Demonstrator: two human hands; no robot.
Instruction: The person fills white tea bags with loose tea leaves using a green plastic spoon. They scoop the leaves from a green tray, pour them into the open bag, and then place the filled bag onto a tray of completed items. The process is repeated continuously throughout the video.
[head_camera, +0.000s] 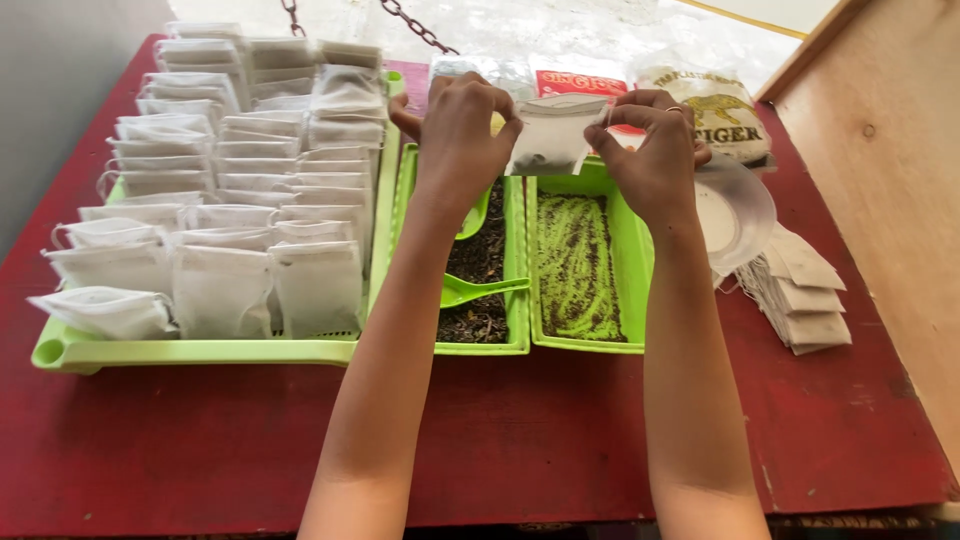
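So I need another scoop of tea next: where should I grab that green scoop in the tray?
Take the green scoop by its handle, which points right across the tray rim. Come from above with the right hand; the bowl end lies in the leaves.

Near edge: a broad strip of bare red table (200, 450) lay between the trays and the person, crossed only by the two forearms.
Left: the large green tray (200, 351) was packed with rows of filled white bags (215, 290), leaving no gap to reach through.
Centre: the green scoop (480, 290) lay across the tea tray (517, 300), partly blocking it.
Middle right: the second small tray (634, 250) stood nearly bare inside.
Right: a stack of empty bags (805, 300) and a clear lid (740, 210) crowded the table's side.
Far edge: packets (725, 115) closed off the back.
Above trays: the left hand (460, 135) and right hand (655, 150) filled the air there, both pinching one small bag (553, 140).
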